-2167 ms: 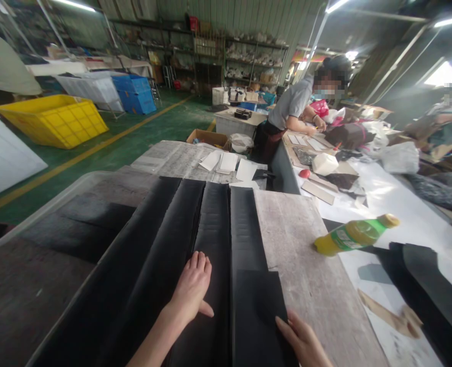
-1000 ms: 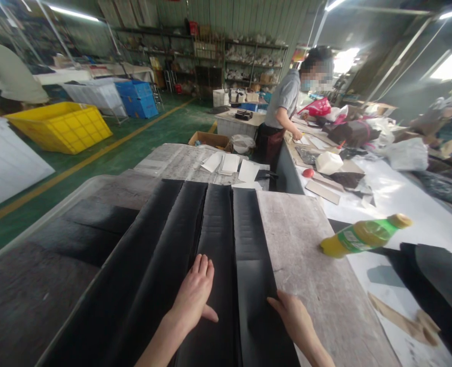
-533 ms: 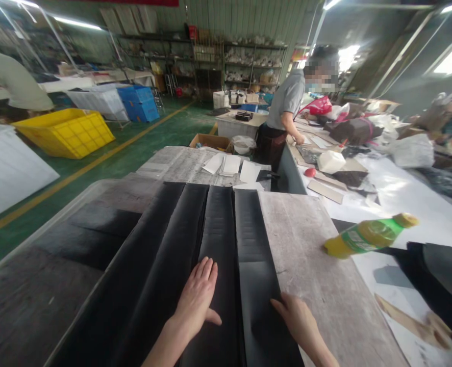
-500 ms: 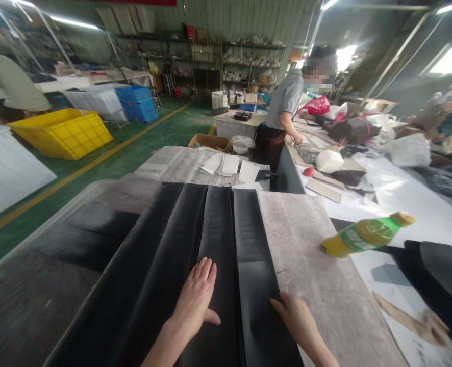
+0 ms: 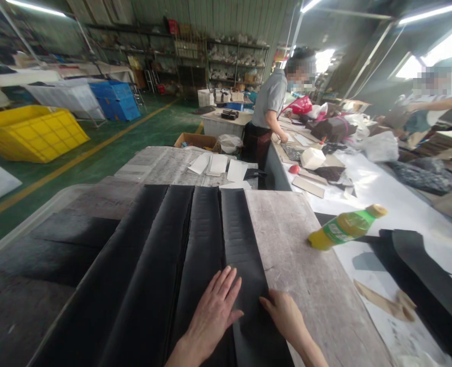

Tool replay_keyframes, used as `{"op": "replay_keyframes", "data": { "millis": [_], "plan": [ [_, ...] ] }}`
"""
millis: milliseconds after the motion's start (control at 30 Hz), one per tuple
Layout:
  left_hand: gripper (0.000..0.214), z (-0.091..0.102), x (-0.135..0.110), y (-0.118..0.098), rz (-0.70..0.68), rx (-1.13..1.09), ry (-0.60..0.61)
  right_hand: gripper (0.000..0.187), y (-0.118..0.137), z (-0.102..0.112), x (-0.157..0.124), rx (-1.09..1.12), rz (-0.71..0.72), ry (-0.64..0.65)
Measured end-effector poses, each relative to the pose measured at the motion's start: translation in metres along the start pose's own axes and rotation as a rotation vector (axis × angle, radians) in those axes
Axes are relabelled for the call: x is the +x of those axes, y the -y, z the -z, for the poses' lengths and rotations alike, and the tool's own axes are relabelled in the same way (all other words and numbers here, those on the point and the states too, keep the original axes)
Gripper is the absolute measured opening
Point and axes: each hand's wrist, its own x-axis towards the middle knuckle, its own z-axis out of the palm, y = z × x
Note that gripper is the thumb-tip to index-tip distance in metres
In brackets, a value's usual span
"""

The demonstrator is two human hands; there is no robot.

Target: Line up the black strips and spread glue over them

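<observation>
Long black sheet strips lie side by side in several stacks, running away from me over the worktable (image 5: 287,229). My left hand (image 5: 215,311) is spread flat, palm down, across the seam between the third stack (image 5: 201,244) and the rightmost black strip (image 5: 245,255). Its fingers are straight and the thumb points right. At the right edge of that rightmost strip, my right hand (image 5: 287,316) has its thumb on top and its fingers curled at the edge, gripping it. Its fingertips are partly hidden.
A yellow-green drink bottle (image 5: 344,228) lies tilted to the right. Beyond it are more black pieces (image 5: 405,255) and a tan strip (image 5: 379,300). White sheets (image 5: 214,164) lie ahead. A co-worker (image 5: 270,102) stands at the side table; a yellow bin (image 5: 34,133) is at left.
My left hand has slid right, from the third stack toward the rightmost strip and closer to my right hand. My right hand stays at the strip's edge. The view has turned slightly right.
</observation>
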Motion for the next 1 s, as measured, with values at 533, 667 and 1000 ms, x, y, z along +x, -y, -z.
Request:
{"op": "replay_keyframes", "data": {
  "millis": [533, 667, 1000],
  "plan": [
    [0.071, -0.012, -0.003, 0.014, -0.038, 0.006, 0.004, 0.029, -0.013, -0.007, 0.001, 0.280, 0.017, -0.048],
    [0.073, -0.010, -0.004, 0.013, -0.028, 0.017, 0.018, 0.029, -0.012, -0.008, 0.000, 0.311, 0.000, -0.074],
    [0.066, -0.011, -0.004, 0.014, -0.029, 0.013, 0.021, 0.030, -0.016, -0.014, 0.002, 0.291, -0.011, -0.091]
  ]
}}
